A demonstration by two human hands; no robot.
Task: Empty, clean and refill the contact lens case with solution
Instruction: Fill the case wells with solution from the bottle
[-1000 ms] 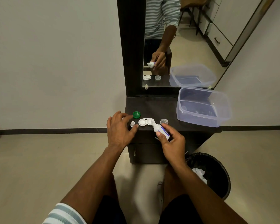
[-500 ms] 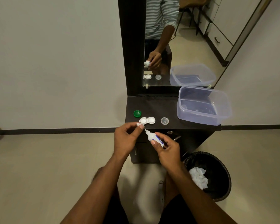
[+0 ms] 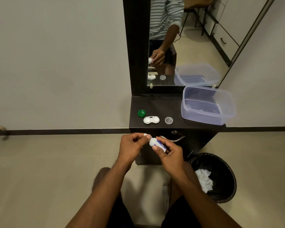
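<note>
A white contact lens case (image 3: pixel 151 120) lies with both wells uncovered near the front edge of the dark cabinet top (image 3: pixel 161 104). Its green cap (image 3: pixel 141 113) sits to the left and its clear cap (image 3: pixel 168 120) to the right. In front of the cabinet, my right hand (image 3: pixel 169 153) holds a small white solution bottle (image 3: pixel 156 143) with a blue label, tilted up to the left. My left hand (image 3: pixel 132 146) pinches the bottle's small white cap (image 3: pixel 146 135) at the bottle's tip.
A clear plastic tub (image 3: pixel 207 105) stands at the cabinet's right. A mirror (image 3: pixel 171 46) rises behind it. A black bin (image 3: pixel 215 176) holding crumpled white tissue sits on the floor at the right. The cabinet door handle (image 3: pixel 173 138) is just behind my hands.
Both hands drew back from the cabinet top toward me. My left hand picked up the small white cap from beside the case and brought it onto the bottle's tip.
</note>
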